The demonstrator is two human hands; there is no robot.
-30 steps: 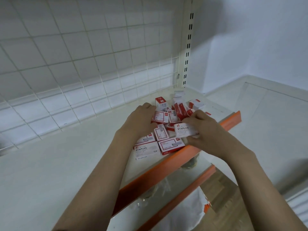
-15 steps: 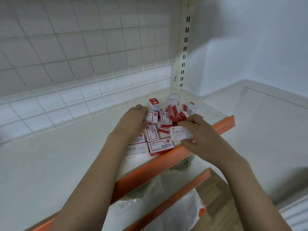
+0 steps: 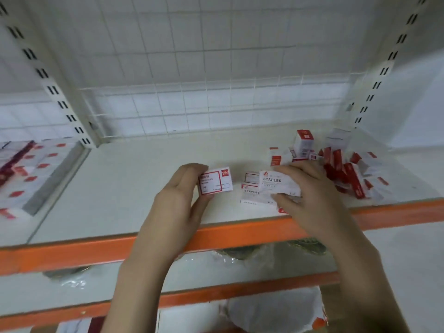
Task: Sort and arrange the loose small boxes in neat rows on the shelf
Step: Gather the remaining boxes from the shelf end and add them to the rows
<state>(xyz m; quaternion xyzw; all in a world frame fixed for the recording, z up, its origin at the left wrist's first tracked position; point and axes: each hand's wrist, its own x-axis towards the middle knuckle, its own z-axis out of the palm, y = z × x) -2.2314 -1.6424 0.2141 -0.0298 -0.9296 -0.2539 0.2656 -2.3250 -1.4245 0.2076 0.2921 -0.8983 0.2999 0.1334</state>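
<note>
Your left hand (image 3: pixel 179 195) grips a red-framed small box (image 3: pixel 215 180) above the white shelf (image 3: pixel 134 186). Your right hand (image 3: pixel 310 193) pinches a staples box (image 3: pixel 276 182), just beside the loose pile (image 3: pixel 346 169) at the shelf's right end

The white shelf board with an orange front rail (image 3: pixel 134 179) carried a loose pile of small red-and-white cardboard boxes (image 3: pixel 346 169) at its right end.

— What sort of place is this?
— A shop, or its stockroom. Look: slotted white uprights (image 3: pixel 57 97), a wire grid back panel (image 3: pixel 216 99), an orange-edged shelf (image 3: pixel 240 234).
— And the goods?
— Small stationery boxes (image 3: pixel 346 169) marked "STAPLES", more packed in rows (image 3: pixel 28 169) one bay over.
</note>
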